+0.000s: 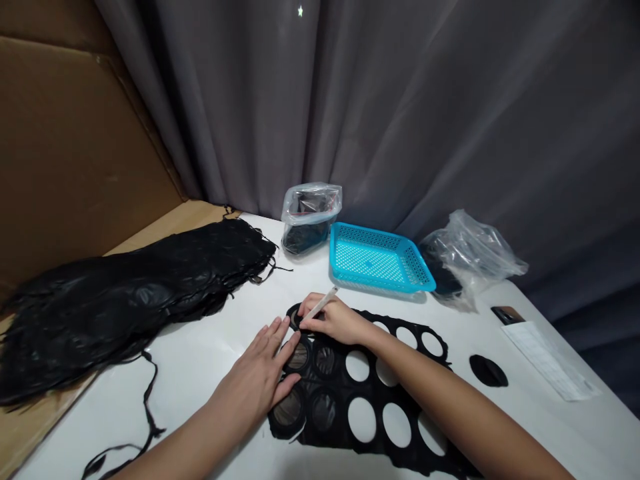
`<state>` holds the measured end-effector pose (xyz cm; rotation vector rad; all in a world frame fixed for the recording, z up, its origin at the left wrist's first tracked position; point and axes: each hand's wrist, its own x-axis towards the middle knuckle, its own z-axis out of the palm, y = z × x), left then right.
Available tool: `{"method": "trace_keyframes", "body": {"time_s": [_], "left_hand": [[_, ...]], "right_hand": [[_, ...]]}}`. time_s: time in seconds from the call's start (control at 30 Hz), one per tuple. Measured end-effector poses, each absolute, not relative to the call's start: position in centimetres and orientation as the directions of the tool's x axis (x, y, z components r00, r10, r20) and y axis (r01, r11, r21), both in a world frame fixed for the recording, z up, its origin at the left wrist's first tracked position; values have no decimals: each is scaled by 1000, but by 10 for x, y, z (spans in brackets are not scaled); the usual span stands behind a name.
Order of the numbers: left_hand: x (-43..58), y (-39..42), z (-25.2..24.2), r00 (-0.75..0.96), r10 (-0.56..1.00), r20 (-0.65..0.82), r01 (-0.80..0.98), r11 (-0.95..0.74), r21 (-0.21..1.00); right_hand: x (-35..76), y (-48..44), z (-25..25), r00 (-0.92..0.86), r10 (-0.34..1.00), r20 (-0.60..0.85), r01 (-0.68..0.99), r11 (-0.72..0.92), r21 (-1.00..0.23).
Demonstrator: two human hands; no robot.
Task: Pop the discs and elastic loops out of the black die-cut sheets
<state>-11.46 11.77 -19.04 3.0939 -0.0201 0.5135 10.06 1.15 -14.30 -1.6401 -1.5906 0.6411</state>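
A black sheet (343, 380) with rows of round cut-outs lies on the white table. Several of its rings, mostly on the left, are filled with dark see-through material; the others show white through them. My left hand (265, 367) rests flat with fingers stretched out on the sheet's left edge. At the sheet's far left corner, my right hand (333, 320) pinches a slim white pen-like tool (321, 303). Its tip is hidden by my fingers over the corner ring, so I cannot tell the tool's exact kind.
A thick stack of black sheets (135, 293) lies at left, beside a cardboard panel (75, 127). Behind stand a clear bag (311, 217) with dark contents and a blue basket (383, 287). Right are another plastic bag (475, 250), black discs (488, 371), and paper (547, 360).
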Motion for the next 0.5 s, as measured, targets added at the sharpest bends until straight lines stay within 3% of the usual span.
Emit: {"method": "trace_keyframes", "body": {"time_s": [0.17,0.3,0.5], "left_hand": [[-114,116,-185,936,-26,351,-23,-1000,-13],[-113,116,-182,940,-35,338,-27,-999,-28],[-113,118,-187,949,-28,315,-22,-1000,-23]], "right_hand": [[101,17,-139,95,988,125,600,44,-799],[97,9,-141,87,983,163,678,62,-732],[78,-5,-166,-52,939,340,891,198,-410]]}}
